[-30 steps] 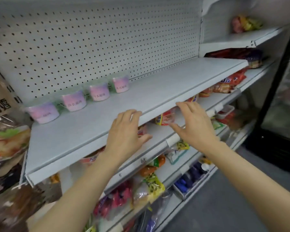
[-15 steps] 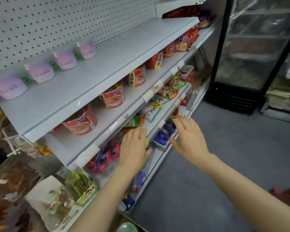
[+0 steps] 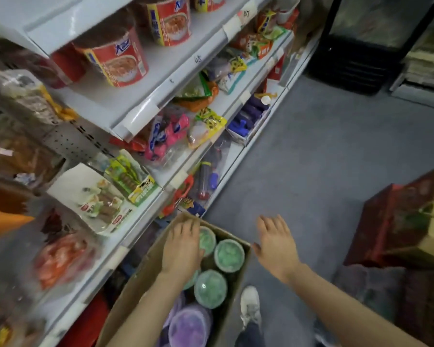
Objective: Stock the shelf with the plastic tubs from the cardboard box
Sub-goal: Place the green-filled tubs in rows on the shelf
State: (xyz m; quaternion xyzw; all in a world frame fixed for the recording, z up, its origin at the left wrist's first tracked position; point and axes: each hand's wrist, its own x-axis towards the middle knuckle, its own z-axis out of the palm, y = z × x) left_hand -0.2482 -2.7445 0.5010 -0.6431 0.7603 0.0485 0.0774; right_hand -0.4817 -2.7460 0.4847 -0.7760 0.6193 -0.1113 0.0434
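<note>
Both hands have dropped from the shelf edge since the earlier frames, and the head camera has tipped down with them, so the top shelf with the pink tubs is out of view and the cardboard box (image 3: 135,284) on the floor now fills the lower middle.

Head view: the left hand (image 3: 183,249) is over the box at about six o'clock, fingers spread and relaxed, lying over or just above a green-lidded tub (image 3: 207,239); blur keeps me from telling whether it touches, and it grips nothing yet. The right hand (image 3: 273,244) hovers over the grey floor (image 3: 323,159) just past the box's right wall, at about five o'clock, fingers straight and holding nothing. Inside the box stand more tubs: a second green one (image 3: 229,255) beside the first, a third green one (image 3: 210,288) below it, and a purple tub (image 3: 189,326) nearest the wearer. A white shoe (image 3: 249,305) stands right of the box. Red noodle cups (image 3: 115,58) line a shelf at eleven o'clock.

The step in hand looks like the reach for a fresh tub. Next, I judge, each hand must close round a tub's rim, the right first moving left over the box, then lift straight up clear of the walls.
</note>
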